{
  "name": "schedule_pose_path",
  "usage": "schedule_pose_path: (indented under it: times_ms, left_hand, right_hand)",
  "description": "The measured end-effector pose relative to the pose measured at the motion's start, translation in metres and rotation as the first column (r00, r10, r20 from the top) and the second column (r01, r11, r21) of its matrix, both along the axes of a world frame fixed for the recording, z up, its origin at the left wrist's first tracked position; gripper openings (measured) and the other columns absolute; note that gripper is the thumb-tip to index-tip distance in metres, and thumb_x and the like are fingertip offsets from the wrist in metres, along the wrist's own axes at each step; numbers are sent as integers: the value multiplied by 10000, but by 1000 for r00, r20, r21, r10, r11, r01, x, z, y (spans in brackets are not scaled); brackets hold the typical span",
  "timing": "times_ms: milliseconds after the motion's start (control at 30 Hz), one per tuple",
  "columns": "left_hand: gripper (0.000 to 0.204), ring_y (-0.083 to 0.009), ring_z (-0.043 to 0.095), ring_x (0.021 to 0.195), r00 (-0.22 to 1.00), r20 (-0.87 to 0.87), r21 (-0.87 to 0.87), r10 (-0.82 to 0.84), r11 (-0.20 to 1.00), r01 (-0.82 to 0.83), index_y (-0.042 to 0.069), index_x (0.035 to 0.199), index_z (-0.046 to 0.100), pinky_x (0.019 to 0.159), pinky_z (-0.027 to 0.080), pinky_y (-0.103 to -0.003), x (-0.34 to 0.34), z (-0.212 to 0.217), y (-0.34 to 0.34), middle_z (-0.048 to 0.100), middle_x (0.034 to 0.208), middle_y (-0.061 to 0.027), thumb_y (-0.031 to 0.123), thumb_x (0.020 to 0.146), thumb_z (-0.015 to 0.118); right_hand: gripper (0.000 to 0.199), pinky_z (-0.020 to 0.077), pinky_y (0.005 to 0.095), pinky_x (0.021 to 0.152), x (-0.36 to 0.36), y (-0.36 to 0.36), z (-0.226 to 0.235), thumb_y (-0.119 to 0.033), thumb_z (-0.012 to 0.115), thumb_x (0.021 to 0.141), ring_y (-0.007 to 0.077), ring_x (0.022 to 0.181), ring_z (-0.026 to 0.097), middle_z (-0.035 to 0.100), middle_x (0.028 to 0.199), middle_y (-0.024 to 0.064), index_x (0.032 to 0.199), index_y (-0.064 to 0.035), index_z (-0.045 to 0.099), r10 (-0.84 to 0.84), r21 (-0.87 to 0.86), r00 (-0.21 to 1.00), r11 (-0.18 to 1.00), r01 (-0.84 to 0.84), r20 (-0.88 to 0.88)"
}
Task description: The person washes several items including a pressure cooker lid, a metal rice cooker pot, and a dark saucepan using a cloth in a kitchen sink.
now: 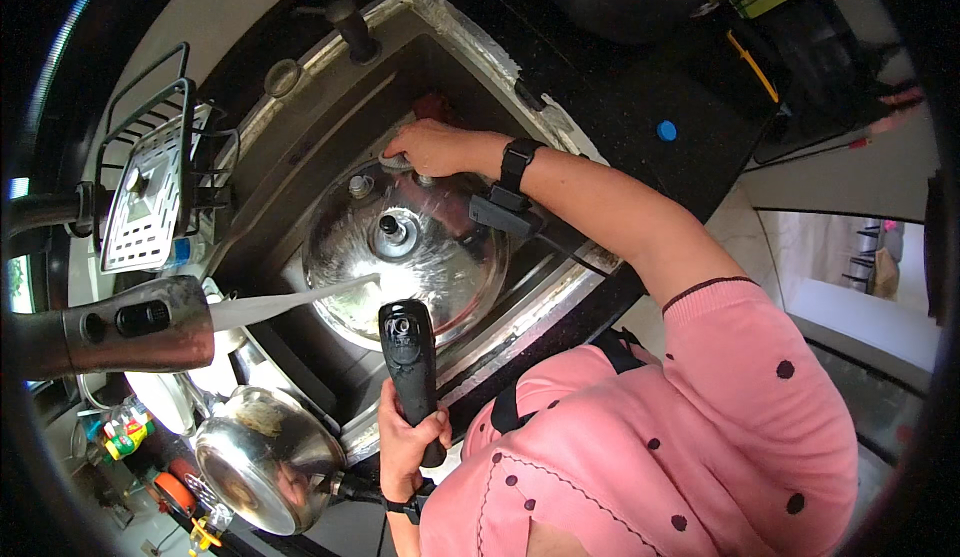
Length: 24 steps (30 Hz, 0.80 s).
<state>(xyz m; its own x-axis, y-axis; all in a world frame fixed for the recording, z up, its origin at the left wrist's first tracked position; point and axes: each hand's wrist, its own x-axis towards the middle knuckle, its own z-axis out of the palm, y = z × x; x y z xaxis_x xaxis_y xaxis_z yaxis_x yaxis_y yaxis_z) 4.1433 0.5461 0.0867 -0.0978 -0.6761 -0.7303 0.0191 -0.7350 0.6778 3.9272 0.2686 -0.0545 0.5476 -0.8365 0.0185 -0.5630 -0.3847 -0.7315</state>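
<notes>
A shiny round pressure cooker lid point(345, 242) lies in the sink, with a black knob-like weight at its centre and small metal fittings near its rim. My left hand point(402, 439) is wrapped round the lid's long black handle point(408, 347). At the far edge of the lid, my right hand point(432, 147) presses with bent fingers on a small greyish scrubbing pad point(396, 162), mostly hidden under them. From the metal faucet point(140, 322) at the left, a stream of water point(275, 307) runs onto the lid.
The dark sink point(270, 192) has a worn pale rim. A steel pan point(265, 452) rests at the lower left, near white dishes. A wire rack point(150, 197) stands left, a soap pump point(352, 32) behind. A blue cap point(667, 131) lies on the black counter.
</notes>
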Motion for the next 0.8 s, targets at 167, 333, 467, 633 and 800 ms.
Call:
schedule_pose_path:
  times_ms: [167, 333, 467, 633, 800]
  left_hand:
    - [491, -175, 509, 431, 989, -77, 10, 124, 992, -124, 7, 1105, 349, 386, 451, -308, 1, -13, -6, 530, 663, -126, -53, 668, 567]
    - [458, -172, 501, 434, 984, -48, 36, 172, 985, -171, 7, 1073, 327, 385, 448, -307, -2, -20, -19, 511, 646, -117, -58, 682, 557]
    - [425, -167, 509, 446, 994, -20, 33, 110, 993, -110, 10, 1060, 334, 394, 452, -302, -1, -29, -23, 513, 645, -107, -42, 704, 559]
    - [472, -157, 523, 461, 999, 34, 2, -24, 1000, 24, -6, 1113, 329, 415, 457, -290, -8, -20, -27, 525, 647, -94, -54, 704, 559]
    - [573, -151, 538, 473, 987, 82, -6, -137, 990, 138, -48, 1211, 309, 430, 451, -279, -17, -22, -31, 548, 647, -85, -71, 700, 566]
  right_hand:
    - [307, 441, 429, 853, -14, 41, 14, -28, 528, 741, 373, 967, 552, 592, 988, 201, 1024, -32, 646, -87, -59, 979, 995, 78, -182]
    - [262, 452, 421, 827, -9, 133, 13, 17, 535, 702, 365, 935, 536, 553, 963, 189, 961, 7, 576, -201, -152, 972, 972, 181, -125]
    - [230, 472, 394, 799, 13, 173, 35, 13, 533, 705, 329, 916, 543, 531, 916, 155, 931, -1, 574, -74, -158, 996, 984, 80, 38]
    - [241, 480, 379, 777, 14, 160, 31, -7, 556, 725, 321, 897, 550, 557, 907, 132, 959, -11, 614, -118, -262, 980, 952, 156, 158]
    - [181, 457, 399, 822, 25, 149, 45, -34, 542, 743, 322, 958, 523, 550, 921, 135, 897, -37, 637, -91, -123, 955, 984, 131, 283]
